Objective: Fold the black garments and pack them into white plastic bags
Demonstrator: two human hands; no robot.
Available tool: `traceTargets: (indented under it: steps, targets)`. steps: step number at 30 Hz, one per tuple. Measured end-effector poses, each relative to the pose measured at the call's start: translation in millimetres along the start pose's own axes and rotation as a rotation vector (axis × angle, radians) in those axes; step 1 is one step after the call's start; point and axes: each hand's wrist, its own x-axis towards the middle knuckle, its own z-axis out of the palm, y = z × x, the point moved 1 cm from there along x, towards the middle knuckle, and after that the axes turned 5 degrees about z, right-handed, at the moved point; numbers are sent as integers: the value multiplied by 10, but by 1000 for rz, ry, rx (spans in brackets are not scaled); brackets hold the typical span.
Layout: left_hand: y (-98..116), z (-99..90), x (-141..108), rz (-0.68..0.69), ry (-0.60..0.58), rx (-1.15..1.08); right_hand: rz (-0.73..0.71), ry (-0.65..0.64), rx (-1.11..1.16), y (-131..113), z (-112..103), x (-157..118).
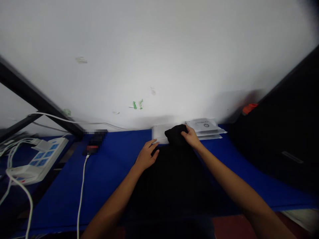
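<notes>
Here's the right hand [190, 136], its grip pinching the bunched top of the black cloth [171, 179]! The left hand [147, 155] sits at the cloth's left edge, grip loosely wide. Cloth's on the blue table [112, 176], packets [204, 126] just beyond.

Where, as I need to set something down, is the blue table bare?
Bare table: between white cable and left hand; also between right forearm and the large black object. Crowded: the middle, under black cloth, and behind it, with plastic sleeves.
</notes>
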Motion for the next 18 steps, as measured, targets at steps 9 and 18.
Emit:
traceTargets:
  steps: [9, 18]
  targets:
    - [133, -160, 53, -31, 133, -43, -557, -451, -62, -510, -162, -929]
    - [859, -78, 57, 97, -383, -345, -575, -411, -363, -462, -172, -1323]
